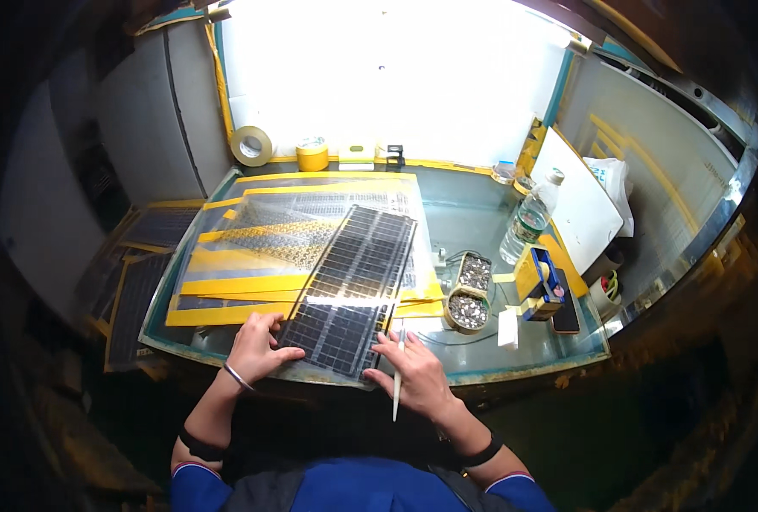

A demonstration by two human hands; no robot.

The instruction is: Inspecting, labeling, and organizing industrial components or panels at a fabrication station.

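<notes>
Honestly, that long dark panel looks like the thing to worry about. It lies diagonal across the table, resting on a stack of clear sheets w/ yellow strips, and its near end sits right at the table's front edge, poss. a bit past it.

Left hand is flat on the near-left corner, fingers spread and pressing down, not wrapped around anything. Right hand rests at the near-right corner, fingers loosely curled round a thin white stick-like tool that points back toward the person's body.

Risks as I'd judge them:
- Panel is long and thin; pressing only on the near end could tip or flex it, maybe crack it.
- Slippery sheets underneath, so a sideways push may make the panel slide out of line.
- Tool tip is close to the panel face; a slip could scratch it.
- Two small trays of tiny metal bits sit just beside the panel's right edge; swinging the panel could knock them. Water bottle stands near too, so a spill is poss.
</notes>
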